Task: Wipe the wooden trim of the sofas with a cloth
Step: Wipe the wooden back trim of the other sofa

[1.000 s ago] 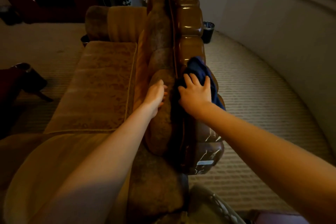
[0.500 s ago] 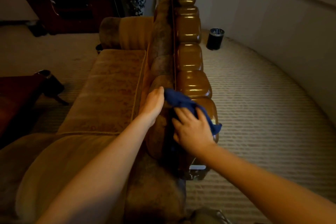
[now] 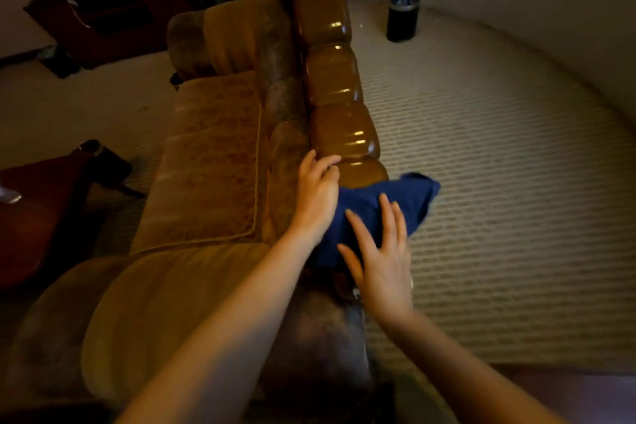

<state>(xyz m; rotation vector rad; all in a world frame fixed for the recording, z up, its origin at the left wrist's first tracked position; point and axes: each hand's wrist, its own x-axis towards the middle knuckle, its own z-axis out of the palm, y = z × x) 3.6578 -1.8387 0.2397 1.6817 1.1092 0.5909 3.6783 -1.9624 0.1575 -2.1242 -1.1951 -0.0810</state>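
Both hands are on the top of the sofa (image 3: 213,155) back. The right hand (image 3: 380,262) lies flat with straight, spread fingers on the blue cloth (image 3: 385,200), which covers the near end of the shiny wooden trim (image 3: 330,79). The left hand (image 3: 316,189) rests just beside the cloth, its fingers curled over the trim's edge. A black bin (image 3: 402,17) stands on the carpet (image 3: 499,165), well apart.
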